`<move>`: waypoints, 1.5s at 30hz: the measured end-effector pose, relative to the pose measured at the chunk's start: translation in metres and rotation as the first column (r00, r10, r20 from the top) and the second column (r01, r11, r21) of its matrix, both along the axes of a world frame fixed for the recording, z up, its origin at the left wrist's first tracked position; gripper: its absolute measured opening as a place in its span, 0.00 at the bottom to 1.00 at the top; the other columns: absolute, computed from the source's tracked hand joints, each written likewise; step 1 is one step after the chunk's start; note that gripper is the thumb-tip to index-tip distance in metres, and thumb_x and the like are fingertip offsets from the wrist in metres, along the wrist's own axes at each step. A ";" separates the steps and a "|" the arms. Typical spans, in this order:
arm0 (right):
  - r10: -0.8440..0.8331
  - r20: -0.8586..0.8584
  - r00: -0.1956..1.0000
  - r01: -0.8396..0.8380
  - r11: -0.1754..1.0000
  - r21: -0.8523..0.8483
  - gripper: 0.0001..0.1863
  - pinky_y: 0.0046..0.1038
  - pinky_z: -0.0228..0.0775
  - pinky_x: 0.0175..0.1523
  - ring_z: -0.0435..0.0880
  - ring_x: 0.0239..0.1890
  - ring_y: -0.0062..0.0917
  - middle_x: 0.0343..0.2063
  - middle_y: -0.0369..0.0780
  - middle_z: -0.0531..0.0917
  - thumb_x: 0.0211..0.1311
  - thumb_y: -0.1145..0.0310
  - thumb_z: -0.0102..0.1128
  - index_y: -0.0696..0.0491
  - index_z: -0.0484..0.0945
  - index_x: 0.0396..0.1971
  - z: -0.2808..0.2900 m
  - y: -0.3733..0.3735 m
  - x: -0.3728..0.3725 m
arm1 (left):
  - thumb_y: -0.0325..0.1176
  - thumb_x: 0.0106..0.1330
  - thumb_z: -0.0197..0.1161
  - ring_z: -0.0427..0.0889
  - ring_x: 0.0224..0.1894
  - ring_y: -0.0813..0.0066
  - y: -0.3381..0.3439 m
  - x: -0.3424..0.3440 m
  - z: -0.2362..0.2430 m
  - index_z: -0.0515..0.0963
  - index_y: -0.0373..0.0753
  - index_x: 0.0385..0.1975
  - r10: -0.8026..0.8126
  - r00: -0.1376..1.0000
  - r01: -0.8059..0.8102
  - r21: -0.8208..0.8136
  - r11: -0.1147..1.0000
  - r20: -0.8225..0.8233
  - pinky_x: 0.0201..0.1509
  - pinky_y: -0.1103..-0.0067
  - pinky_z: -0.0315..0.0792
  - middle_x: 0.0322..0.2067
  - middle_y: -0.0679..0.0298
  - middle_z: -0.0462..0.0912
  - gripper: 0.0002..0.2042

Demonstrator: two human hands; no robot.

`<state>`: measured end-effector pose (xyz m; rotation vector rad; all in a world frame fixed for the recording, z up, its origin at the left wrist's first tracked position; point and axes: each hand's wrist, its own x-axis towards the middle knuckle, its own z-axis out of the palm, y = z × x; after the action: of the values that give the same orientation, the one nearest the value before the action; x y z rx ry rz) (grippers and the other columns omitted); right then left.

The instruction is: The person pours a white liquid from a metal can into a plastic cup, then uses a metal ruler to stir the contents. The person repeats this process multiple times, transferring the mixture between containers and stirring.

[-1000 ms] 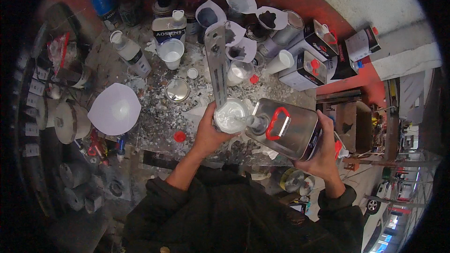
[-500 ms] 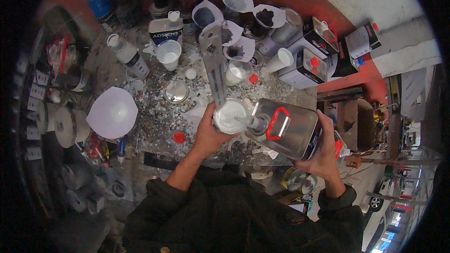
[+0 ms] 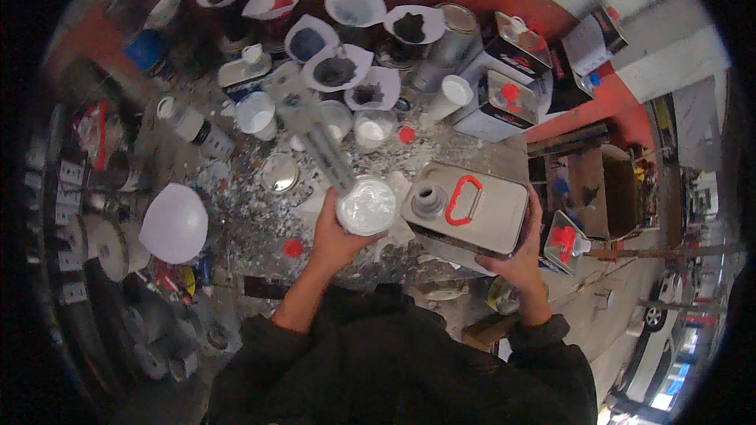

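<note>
My left hand [image 3: 335, 238] grips a clear plastic cup [image 3: 366, 205] with white liquid in it. A long flat stirring stick [image 3: 311, 138] stands in the cup and leans up to the left. My right hand [image 3: 520, 256] holds the lower edge of a large grey metal can [image 3: 492, 212] with a red handle [image 3: 463, 200] and an open spout [image 3: 429, 199]. The can is tilted, with its spout close to the cup's right rim. Both are held above a paint-spattered workbench [image 3: 260, 220].
Several paper funnels with dark pigment [image 3: 335, 69] sit on tins at the back. Two rectangular cans with red caps [image 3: 504, 102] stand at back right. A white paper cone [image 3: 173, 223] lies at left. Small cups, a round lid [image 3: 279, 172] and red caps [image 3: 292, 248] litter the bench.
The can has shifted slightly, its spout staying by the cup. My left hand keeps the cup in nearly the same place.
</note>
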<state>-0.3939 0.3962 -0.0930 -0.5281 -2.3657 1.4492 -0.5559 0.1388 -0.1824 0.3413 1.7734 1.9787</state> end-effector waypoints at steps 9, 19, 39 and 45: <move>-0.418 -0.340 0.843 0.385 0.909 -0.163 0.69 0.36 0.54 0.73 0.63 0.68 0.38 0.67 0.47 0.60 0.30 0.72 0.82 0.54 0.43 0.74 -0.098 0.058 -0.034 | 0.17 0.38 0.81 0.78 0.57 0.66 -0.010 -0.005 0.014 0.60 0.39 0.64 0.099 0.993 -0.096 -0.053 0.994 0.062 0.61 0.69 0.76 0.55 0.60 0.76 0.48; -0.482 -0.395 0.782 0.533 0.846 0.024 0.67 0.38 0.50 0.72 0.58 0.70 0.41 0.68 0.52 0.57 0.36 0.69 0.83 0.59 0.40 0.73 -0.189 0.053 -0.040 | 0.13 0.41 0.77 0.78 0.57 0.67 -0.020 -0.004 0.032 0.61 0.38 0.62 0.203 0.978 -0.202 -0.028 0.979 0.053 0.61 0.69 0.76 0.55 0.60 0.76 0.45; -0.948 -0.310 0.075 0.947 0.165 -0.277 0.27 0.24 0.68 0.53 0.75 0.45 0.18 0.41 0.36 0.78 0.61 0.69 0.71 0.60 0.70 0.56 -0.104 0.023 0.124 | 0.24 0.37 0.83 0.75 0.58 0.61 -0.027 0.016 0.008 0.59 0.33 0.66 0.056 0.987 -0.084 -0.191 0.978 -0.148 0.59 0.65 0.74 0.57 0.54 0.74 0.51; -0.533 -0.588 0.608 0.572 0.808 -0.141 0.18 0.24 0.70 0.53 0.78 0.47 0.21 0.46 0.38 0.79 0.62 0.77 0.64 0.60 0.74 0.52 -0.021 -0.024 0.076 | 0.18 0.42 0.80 0.79 0.55 0.67 -0.038 0.043 0.046 0.64 0.36 0.59 -0.006 0.998 0.005 -0.014 1.000 -0.066 0.58 0.70 0.77 0.51 0.59 0.79 0.41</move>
<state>-0.3177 0.3720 -0.1138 -0.5983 -1.5273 1.0315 -0.5128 0.1009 -0.1365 0.4115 1.8234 1.9720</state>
